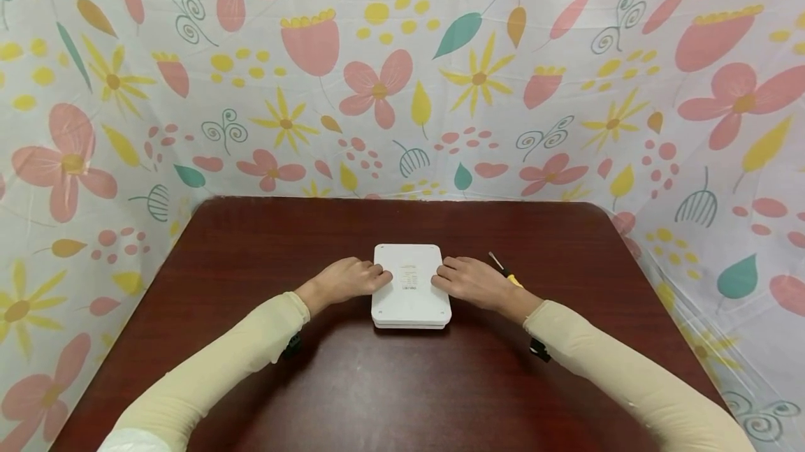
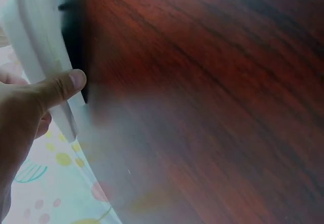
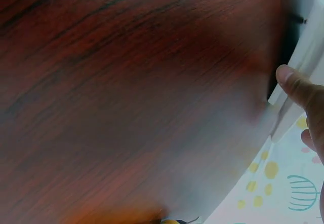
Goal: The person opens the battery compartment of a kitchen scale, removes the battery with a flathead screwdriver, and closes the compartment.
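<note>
A flat white rectangular device (image 1: pixel 411 304) with rounded corners lies at the middle of the table, its labelled face up. Small dark marks like screws sit at its corners, and print with a barcode is at its centre. My left hand (image 1: pixel 348 276) grips its left edge, fingertips curled over the top. On the opposite edge, my right hand (image 1: pixel 473 280) grips it the same way. In the left wrist view the thumb (image 2: pixel 58 88) presses the device's white side (image 2: pixel 38 36), by a dark strip. The right thumb (image 3: pixel 296 83) does likewise in the right wrist view.
Just beyond my right hand lies a screwdriver (image 1: pixel 503 267) with a yellow and black handle. The dark red wooden table (image 1: pixel 377 389) has a floral curtain (image 1: pixel 377 89) along its back and sides.
</note>
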The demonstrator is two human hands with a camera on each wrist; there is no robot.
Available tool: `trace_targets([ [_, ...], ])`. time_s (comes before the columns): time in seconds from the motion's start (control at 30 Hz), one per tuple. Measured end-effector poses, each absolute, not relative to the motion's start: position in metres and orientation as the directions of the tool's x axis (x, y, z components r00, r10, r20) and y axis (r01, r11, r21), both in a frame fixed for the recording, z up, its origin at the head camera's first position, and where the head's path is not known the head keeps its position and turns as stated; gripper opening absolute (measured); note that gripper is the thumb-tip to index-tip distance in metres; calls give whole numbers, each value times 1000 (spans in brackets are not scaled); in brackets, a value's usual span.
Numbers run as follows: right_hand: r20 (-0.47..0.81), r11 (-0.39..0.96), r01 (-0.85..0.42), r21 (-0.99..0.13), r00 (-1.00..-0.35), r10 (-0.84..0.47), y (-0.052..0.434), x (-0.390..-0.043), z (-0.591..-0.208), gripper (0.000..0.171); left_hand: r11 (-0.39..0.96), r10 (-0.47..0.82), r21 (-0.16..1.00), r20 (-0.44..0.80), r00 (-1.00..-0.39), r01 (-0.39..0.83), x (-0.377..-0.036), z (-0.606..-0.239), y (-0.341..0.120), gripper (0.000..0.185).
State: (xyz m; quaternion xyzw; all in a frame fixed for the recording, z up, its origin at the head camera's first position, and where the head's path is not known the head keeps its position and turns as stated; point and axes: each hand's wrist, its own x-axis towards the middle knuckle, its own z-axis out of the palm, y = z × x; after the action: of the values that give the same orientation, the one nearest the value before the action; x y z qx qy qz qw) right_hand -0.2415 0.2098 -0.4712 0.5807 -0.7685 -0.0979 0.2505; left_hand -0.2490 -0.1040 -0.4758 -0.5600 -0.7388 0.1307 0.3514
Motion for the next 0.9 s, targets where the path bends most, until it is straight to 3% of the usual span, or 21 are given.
trace_targets([
  [0.07,274,296,-852,433,-188,-943,211,-240,-472,12,335,920,-589,372,-121,735,-248,-476,-104,24],
  [0.23,284,285,-859,425,-172,-943,214,-236,-474,36,336,917,-573,380,-120,747,-244,-476,-104,26],
  [0.43,259,287,-849,443,-185,-948,216,-231,-473,11,332,921,-534,361,-146,777,-243,-477,-106,25],
  [0.63,263,341,-850,401,-250,-932,220,-226,-469,27,334,929,-446,306,-209,831,-247,-468,-117,19],
  [0.73,296,421,-856,299,-336,-894,224,-220,-466,29,397,899,-329,328,-290,857,-254,-461,-126,13],
  [0.9,312,645,-760,-78,-633,-709,225,-199,-458,28,579,743,-11,418,-522,815,-271,-454,-135,15],
])
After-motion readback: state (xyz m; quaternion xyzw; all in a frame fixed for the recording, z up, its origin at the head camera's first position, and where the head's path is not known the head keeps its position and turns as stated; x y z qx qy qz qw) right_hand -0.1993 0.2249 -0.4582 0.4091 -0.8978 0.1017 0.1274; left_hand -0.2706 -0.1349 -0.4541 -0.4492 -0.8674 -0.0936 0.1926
